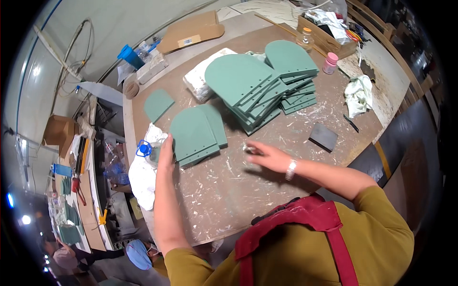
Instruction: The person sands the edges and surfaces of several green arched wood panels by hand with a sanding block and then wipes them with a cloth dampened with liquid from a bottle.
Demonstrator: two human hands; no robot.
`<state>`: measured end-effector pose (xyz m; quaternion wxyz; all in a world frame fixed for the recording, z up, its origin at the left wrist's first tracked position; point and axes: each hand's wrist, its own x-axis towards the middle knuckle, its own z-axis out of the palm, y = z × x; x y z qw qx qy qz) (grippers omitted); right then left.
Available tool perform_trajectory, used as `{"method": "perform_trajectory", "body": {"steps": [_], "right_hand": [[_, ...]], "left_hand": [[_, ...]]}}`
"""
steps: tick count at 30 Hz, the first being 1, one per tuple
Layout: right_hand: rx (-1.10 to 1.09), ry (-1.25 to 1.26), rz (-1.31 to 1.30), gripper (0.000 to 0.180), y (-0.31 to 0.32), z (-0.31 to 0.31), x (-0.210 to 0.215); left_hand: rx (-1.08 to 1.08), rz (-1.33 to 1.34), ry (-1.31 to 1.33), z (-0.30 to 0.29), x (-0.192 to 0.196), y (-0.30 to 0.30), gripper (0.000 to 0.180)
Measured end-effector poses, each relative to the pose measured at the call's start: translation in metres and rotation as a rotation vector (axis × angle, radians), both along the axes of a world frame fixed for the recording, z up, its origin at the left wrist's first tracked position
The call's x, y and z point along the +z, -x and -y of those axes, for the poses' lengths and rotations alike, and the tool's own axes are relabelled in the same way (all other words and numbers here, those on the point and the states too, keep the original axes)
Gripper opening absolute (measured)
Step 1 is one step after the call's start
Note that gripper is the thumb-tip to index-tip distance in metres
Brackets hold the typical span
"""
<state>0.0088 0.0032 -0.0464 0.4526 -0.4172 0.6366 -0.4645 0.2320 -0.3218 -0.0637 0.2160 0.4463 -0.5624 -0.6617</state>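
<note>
In front of me lies a small stack of green arch-shaped panels (192, 131), with small holes along their straight edges. My left hand (165, 153) rests upright against the left edge of this stack, fingers stretched out. To its right, above the tabletop, hovers my right hand (268, 157). Its fingers are curled together around a small whitish thing, perhaps a bit of cloth or paper, that I cannot make out. Farther back rises a taller, uneven pile of the same green panels (243, 78). A single green panel (159, 104) lies flat at the far left.
Beside my left hand are a clear bottle with a blue cap (144, 148) and white cloth (143, 183). A dark grey square block (324, 137), crumpled cloth (359, 95) and pink bottle (329, 63) sit at right. Cardboard (193, 33) lies at the back.
</note>
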Motion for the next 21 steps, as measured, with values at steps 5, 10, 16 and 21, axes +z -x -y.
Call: {"method": "perform_trajectory", "body": {"steps": [5, 10, 16, 21], "right_hand": [[-0.221, -0.074, 0.158, 0.086, -0.012, 0.116, -0.003], [-0.267, -0.018, 0.302, 0.076, -0.006, 0.169, -0.027], [-0.237, -0.063, 0.194, 0.069, -0.013, 0.174, -0.033], [-0.233, 0.034, -0.022, 0.061, -0.027, 0.118, -0.028]], "left_hand": [[-0.016, -0.003, -0.014, -0.013, 0.014, 0.008, 0.069], [-0.049, 0.013, 0.117, -0.03, 0.01, 0.018, 0.071], [0.004, -0.118, 0.287, -0.062, -0.021, 0.027, 0.062], [-0.017, -0.077, 0.436, -0.123, -0.024, 0.011, 0.063]]}}
